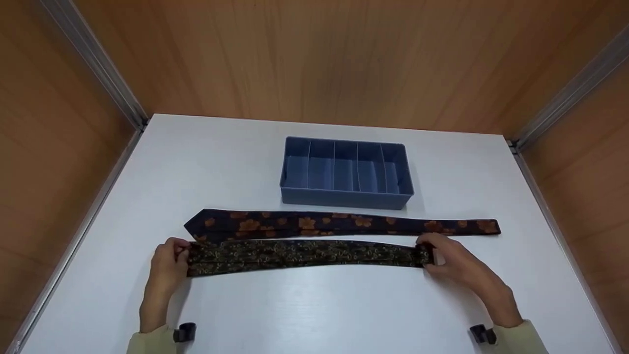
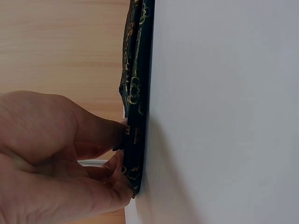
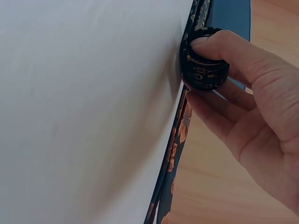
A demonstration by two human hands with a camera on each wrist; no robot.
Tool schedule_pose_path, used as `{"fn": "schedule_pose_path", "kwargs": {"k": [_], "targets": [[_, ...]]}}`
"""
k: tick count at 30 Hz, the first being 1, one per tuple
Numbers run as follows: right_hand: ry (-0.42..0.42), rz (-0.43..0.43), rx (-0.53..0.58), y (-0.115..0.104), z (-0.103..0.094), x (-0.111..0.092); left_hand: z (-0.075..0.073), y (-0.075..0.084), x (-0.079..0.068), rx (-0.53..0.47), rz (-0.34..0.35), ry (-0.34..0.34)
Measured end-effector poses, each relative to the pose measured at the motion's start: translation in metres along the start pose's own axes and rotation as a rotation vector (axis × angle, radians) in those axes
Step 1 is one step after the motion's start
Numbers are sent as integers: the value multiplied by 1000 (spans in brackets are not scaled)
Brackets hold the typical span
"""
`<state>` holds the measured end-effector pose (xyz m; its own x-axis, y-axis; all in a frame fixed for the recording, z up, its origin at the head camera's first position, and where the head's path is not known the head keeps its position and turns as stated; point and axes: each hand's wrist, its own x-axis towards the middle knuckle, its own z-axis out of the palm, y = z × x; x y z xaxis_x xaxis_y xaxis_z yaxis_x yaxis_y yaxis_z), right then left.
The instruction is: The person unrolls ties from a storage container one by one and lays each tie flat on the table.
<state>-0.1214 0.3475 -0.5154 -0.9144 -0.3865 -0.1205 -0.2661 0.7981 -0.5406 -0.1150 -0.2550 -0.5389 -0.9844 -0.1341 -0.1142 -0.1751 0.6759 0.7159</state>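
Observation:
A dark necktie with a small gold pattern [image 1: 304, 253] lies flat across the table, stretched between both hands. My left hand [image 1: 167, 265] pinches its wide left end; in the left wrist view, thumb and fingers grip the edge of the layered cloth [image 2: 135, 98]. My right hand [image 1: 459, 263] holds the narrower right end. In the right wrist view that end is curled into a small roll [image 3: 205, 72], with the thumb inside its opening and fingers behind. A second necktie, navy with orange flowers [image 1: 363, 222], lies straight just behind the first.
Behind the ties stands a blue box [image 1: 344, 198] with several narrow compartments, nothing visible in them. The white table [image 1: 314, 314] is bordered by wooden panels [image 1: 314, 59] at the back and both sides, with metal rails at the corners.

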Motion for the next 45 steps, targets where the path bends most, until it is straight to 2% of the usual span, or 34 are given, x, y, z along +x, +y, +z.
{"fn": "schedule_pose_path", "kwargs": {"k": [12, 20, 28, 34, 38, 45], "targets": [[-2, 43, -19, 8, -6, -8, 0, -1, 1, 11, -7, -6], [22, -29, -78, 15, -6, -13, 1, 0, 2, 10, -19, -17], [32, -32, -90, 21, -9, -18, 0, -1, 2, 9, -14, -21], [90, -117, -142, 26, -8, -23, 1, -2, 1, 13, 17, 0], [137, -170, -165, 30, -9, -26, 2, -1, 1, 9, 7, -8], [131, -152, -160, 35, -10, -28, 1, -2, 3, 3, -22, -26]]}}
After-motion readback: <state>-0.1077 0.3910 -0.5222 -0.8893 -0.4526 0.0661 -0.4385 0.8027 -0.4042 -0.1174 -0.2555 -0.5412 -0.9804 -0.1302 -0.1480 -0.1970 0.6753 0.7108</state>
